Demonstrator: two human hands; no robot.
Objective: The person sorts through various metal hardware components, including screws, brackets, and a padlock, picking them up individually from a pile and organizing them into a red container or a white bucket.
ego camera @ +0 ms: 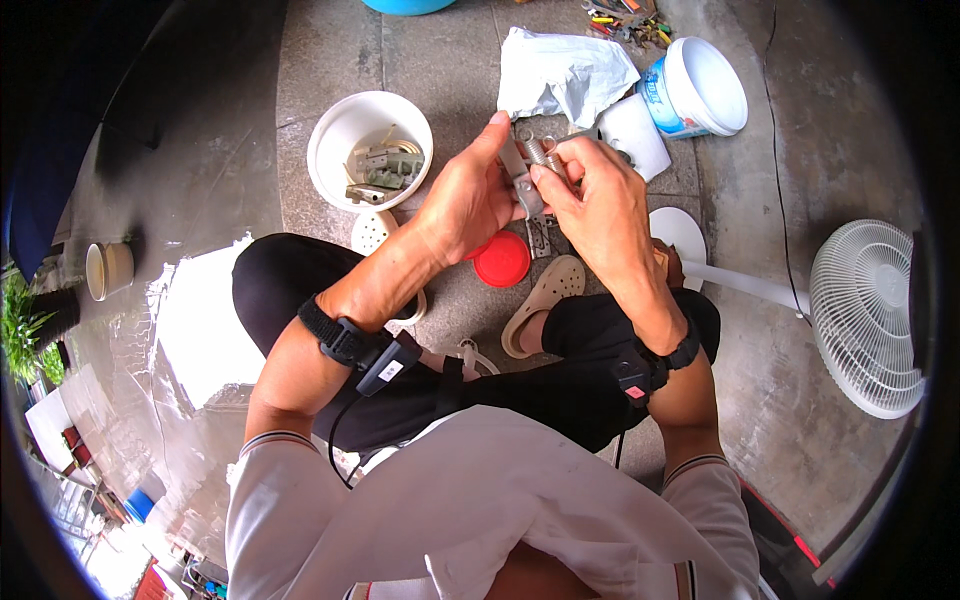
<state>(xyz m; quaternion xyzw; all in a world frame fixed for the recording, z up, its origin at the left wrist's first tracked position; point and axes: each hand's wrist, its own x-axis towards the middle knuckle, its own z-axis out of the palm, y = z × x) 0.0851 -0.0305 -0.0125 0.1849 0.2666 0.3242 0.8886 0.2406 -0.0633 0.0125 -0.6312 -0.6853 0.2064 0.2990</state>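
Note:
My left hand (469, 199) grips a flat grey metal bracket (525, 191), tilted upright with the thumb along its upper end. Beside it, my right hand (604, 202) pinches metal coil springs (535, 152) with looped ends between thumb and fingers. Both hands meet above the floor, and the fingers hide where the springs and bracket touch. Below them lies a perforated metal strip (538, 238), partly covered by the hands. Near it is a round red plastic lid (501, 259). To the left, a white bucket (316, 154) contains several metal hinge-like parts (391, 166).
A white plastic bag (562, 71) lies ahead, with pliers and other hand tools (634, 26) beyond it. A white pail with a blue label (664, 94) is on the right. Farther right is a white fan (870, 315); a black cable (776, 165) crosses the floor.

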